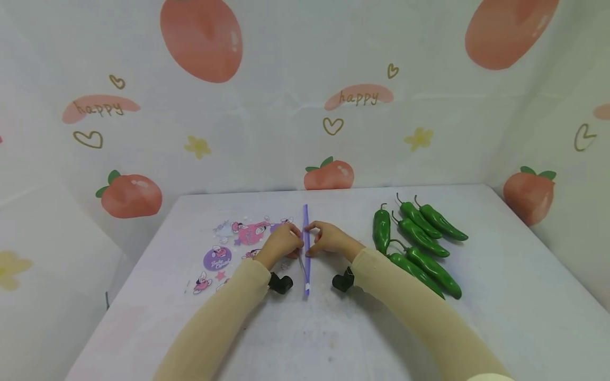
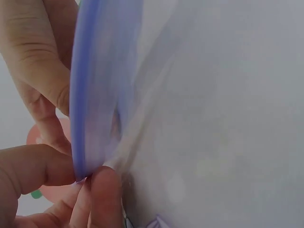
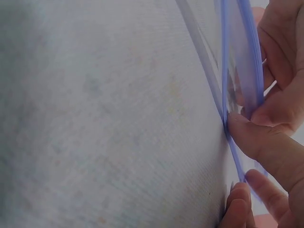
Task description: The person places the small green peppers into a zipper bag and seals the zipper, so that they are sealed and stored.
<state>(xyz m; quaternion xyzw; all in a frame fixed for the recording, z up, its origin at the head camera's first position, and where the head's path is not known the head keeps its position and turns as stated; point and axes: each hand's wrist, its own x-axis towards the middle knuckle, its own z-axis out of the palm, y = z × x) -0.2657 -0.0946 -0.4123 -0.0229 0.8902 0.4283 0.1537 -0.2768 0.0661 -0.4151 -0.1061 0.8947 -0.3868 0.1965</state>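
On the left half of the white tabletop (image 1: 324, 338), short of the far edge, a clear zip bag (image 1: 238, 264) printed with pink and purple cartoon figures, round badges and stars is laid flat. Its blue-purple zip strip (image 1: 306, 214) is turned towards the right edge of the surface and is stretched from near the far edge in the direction of the near side; a small white patch is seen by its near end. Between the hands and that end, the two lips of the strip are parted by a narrow gap, and in the right wrist view clear film is shown between two blue lines.

The strip is flanked by both hands. By the left hand (image 1: 283, 243), the bag's mouth is gripped between thumb and bent fingers, with little space between them. By the right hand (image 1: 330, 239), the strip is held from the opposite side, with thumb and forefinger curved and their tips set apart along it; how firmly it is held cannot be told. A black wrist camera (image 1: 281, 284) is worn below the left sleeve, and its pair at the right wrist.

Towards the far right corner of the tabletop, well apart from the bag, six long green peppers (image 1: 423, 238) are grouped. Behind the far edge, a white cloth (image 1: 276, 127) patterned with red fruit, hearts and "happy" is hung.
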